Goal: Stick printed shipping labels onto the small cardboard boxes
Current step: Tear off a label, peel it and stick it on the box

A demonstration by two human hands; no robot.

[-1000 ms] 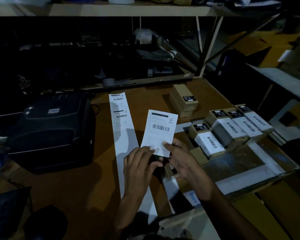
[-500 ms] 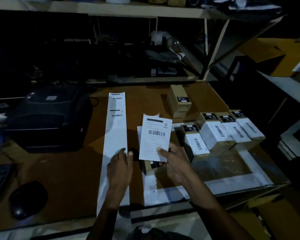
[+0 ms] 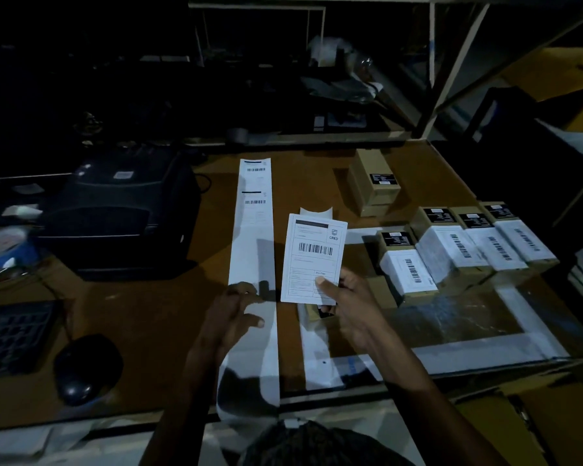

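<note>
My right hand (image 3: pixel 350 307) pinches a white shipping label (image 3: pixel 312 257) by its lower right corner, thumb on the printed face, and holds it upright over a small cardboard box (image 3: pixel 313 314) that is mostly hidden behind it. My left hand (image 3: pixel 233 314) rests with loose fingers on the long white label strip (image 3: pixel 253 264) lying on the table. Several labelled boxes (image 3: pixel 465 247) stand in a row at the right. Two plain boxes (image 3: pixel 374 183) are stacked behind them.
A black label printer (image 3: pixel 115 210) sits at the left, with a keyboard (image 3: pixel 11 334) and mouse (image 3: pixel 81 368) in front of it. The brown table (image 3: pixel 148 314) ends at the near edge. Dark shelving rises behind.
My left hand let go of the label and dropped onto the strip at the left. The right hand alone now holds the label, tilted slightly more upright.
</note>
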